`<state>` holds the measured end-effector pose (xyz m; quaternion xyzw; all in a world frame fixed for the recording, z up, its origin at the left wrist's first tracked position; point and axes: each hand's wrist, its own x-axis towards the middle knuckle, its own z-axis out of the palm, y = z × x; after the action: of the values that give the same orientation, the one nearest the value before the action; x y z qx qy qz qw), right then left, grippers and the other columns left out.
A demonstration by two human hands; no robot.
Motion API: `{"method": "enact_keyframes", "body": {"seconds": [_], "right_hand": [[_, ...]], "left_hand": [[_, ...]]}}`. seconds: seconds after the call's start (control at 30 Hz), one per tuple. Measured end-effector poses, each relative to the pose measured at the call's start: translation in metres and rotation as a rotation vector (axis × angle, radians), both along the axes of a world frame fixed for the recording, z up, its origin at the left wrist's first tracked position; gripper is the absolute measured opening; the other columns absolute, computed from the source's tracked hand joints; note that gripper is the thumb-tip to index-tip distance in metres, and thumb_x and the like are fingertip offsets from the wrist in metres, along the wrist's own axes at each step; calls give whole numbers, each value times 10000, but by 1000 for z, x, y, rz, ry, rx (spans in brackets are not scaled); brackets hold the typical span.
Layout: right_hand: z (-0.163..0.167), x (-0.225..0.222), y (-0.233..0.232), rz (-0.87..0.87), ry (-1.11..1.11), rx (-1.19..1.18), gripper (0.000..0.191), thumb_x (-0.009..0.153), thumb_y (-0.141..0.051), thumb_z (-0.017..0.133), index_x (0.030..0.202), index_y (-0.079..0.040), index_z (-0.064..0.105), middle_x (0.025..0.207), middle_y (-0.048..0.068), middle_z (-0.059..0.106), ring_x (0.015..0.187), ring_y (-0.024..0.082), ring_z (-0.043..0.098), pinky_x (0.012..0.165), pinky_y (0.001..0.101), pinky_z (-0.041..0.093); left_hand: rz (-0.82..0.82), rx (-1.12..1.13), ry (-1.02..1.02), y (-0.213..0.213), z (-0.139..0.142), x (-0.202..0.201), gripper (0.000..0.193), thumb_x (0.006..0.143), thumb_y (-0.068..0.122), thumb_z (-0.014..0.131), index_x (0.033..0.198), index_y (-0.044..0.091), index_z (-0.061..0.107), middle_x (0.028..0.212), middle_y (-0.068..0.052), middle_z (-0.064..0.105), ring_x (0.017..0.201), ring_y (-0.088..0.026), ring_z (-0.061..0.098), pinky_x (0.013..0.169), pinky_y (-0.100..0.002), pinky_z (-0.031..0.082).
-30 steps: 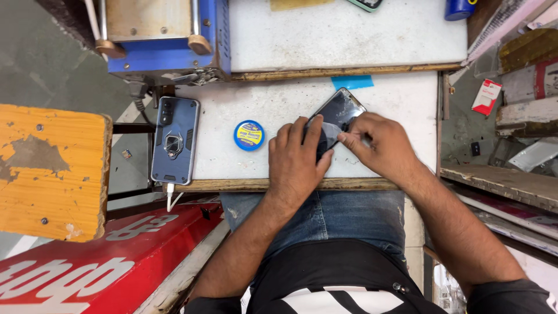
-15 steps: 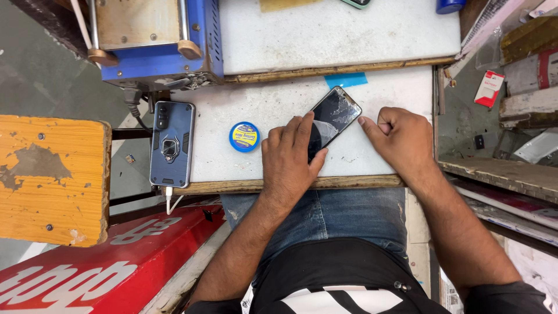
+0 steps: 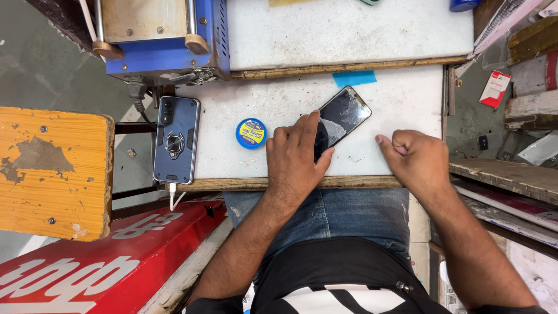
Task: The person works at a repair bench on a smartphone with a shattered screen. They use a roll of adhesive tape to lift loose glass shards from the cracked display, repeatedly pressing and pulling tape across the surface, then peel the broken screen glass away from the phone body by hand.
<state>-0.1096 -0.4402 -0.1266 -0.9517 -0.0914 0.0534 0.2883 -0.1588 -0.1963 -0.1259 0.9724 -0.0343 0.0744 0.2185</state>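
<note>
Your left hand (image 3: 299, 157) lies flat, fingers spread over the near end of the black smartphone with a cracked glass screen (image 3: 343, 116), pinning it to the white worktop (image 3: 395, 99). Your right hand (image 3: 415, 160) rests just beside it, curled into an empty fist. A small round blue-and-yellow tin (image 3: 251, 133) sits left of your left hand.

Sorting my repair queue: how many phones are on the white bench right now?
2. A black phone with a cracked screen lies under the left hand. A phone in a dark blue rugged ring case lies at the bench's left edge, cable attached. Others may sit out of frame.
</note>
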Motion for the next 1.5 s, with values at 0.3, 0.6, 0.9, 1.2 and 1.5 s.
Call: {"method": "enact_keyframes", "body": {"seconds": [0.3, 0.6, 0.9, 1.2, 1.5], "right_hand": [[7, -27, -24, -32, 29, -48, 561, 988, -294, 756, 614, -53, 415, 526, 79, 420, 456, 187, 354, 469, 376, 360], [9, -68, -52, -113, 180, -95, 612, 962, -320, 742, 530, -98, 370, 446, 10, 394, 419, 119, 339, 386, 342, 294], [-13, -121, -76, -181, 353, 141, 598, 957, -272, 711, 525, -131, 323, 453, -35, 334, 431, 85, 276, 387, 306, 230], [-28, -130, -99, -159, 362, 107, 370, 975, -255, 694, 705, -65, 527, 656, 68, 518, 614, 136, 426, 530, 289, 338], [27, -54, -68, -14, -378, -73, 193, 1101, -28, 637, 1242, -137, 711, 1286, 82, 735, 1320, 278, 630, 1194, 434, 461]], "left_hand": [[28, -71, 77, -3, 2, 1, 787, 802, 339, 858, 1401, 2, 473, 1256, -230, 658, 1329, -435, 445, 999, -610, 411], [26, -75, 91, -4, -4, 0, 780, 813, 341, 854, 1387, -17, 467, 1331, -246, 626, 1413, -448, 384, 923, -619, 433], [26, -58, 8, -4, -8, -1, 777, 807, 344, 865, 1378, -9, 474, 1349, -234, 633, 1467, -449, 346, 887, -616, 457], [-29, -72, 0, 14, 10, 1, 763, 839, 444, 842, 1397, 9, 554, 1403, -251, 582, 1448, -461, 326, 1003, -614, 480], [-121, 137, 4, 72, 19, 23, 414, 876, 263, 779, 1283, 215, 720, 1442, -135, 528, 1325, -340, 478, 994, -536, 436]]}}
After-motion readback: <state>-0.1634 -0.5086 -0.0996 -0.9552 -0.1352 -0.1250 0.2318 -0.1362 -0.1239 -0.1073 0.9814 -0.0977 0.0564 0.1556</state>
